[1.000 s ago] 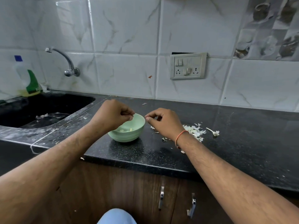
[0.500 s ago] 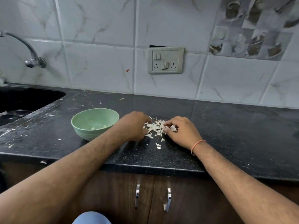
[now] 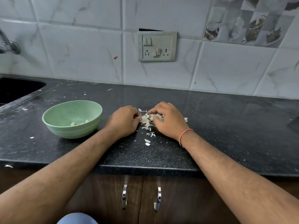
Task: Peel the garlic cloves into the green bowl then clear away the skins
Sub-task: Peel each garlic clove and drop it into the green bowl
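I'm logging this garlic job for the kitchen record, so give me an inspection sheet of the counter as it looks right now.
Surface: black speckled countertop, dusty near the sink, small skin flecks scattered on it.
Job's things: green bowl upright, left of both hands, a few peeled cloves inside; garlic skins heaped between the hands, some stray pieces nearer the front edge.
Clutter: nothing seen beyond the flecks.
Hands: left hand and right hand on the counter, fingers curled in against the heap from either side.
Cables: nothing seen.
Surroundings: sink and tap at far left, wall switch panel, tiled wall, cabinet handles below.
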